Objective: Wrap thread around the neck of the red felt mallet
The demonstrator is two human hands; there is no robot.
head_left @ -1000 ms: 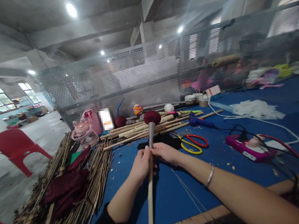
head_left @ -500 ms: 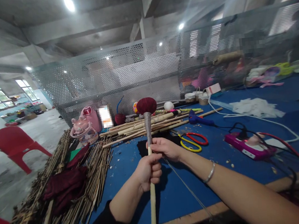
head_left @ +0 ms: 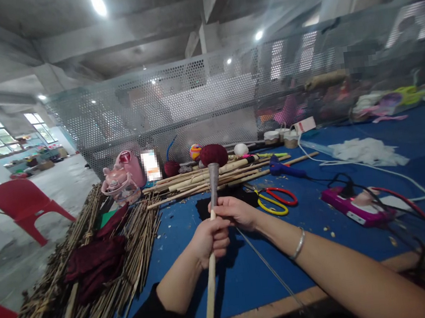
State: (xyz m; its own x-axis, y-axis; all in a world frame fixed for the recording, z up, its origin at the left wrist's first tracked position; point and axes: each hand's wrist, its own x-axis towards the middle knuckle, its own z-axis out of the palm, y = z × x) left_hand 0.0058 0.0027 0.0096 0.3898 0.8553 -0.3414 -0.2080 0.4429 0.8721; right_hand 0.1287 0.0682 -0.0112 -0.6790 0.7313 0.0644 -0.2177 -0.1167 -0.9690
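Note:
A mallet (head_left: pixel 210 285) with a pale wooden stick and a dark red padded head (head_left: pixel 214 155) slants up in front of me. Grey thread (head_left: pixel 214 184) is wrapped around its neck, just below the head. Around the stick, under the wrapping, my left hand (head_left: pixel 210 242) is closed in a fist. My right hand (head_left: pixel 237 212) pinches at the lower end of the wrapping. From it, strands of thread (head_left: pixel 271 266) run down to the lower right past the table edge. A black cloth (head_left: pixel 204 209) lies behind the hands.
Scissors (head_left: pixel 278 202) with red and yellow handles lie right of the hands. Beyond are a blue glue gun (head_left: pixel 287 167), a purple power strip (head_left: pixel 356 209) with cables, and wooden sticks (head_left: pixel 185 184). Bundled twigs (head_left: pixel 133 268) with dark red cloth (head_left: pixel 95 267) stand left.
The mallet has tilted slightly, its head shifting right and its lower end left. Both hands keep their hold at nearly the same spot.

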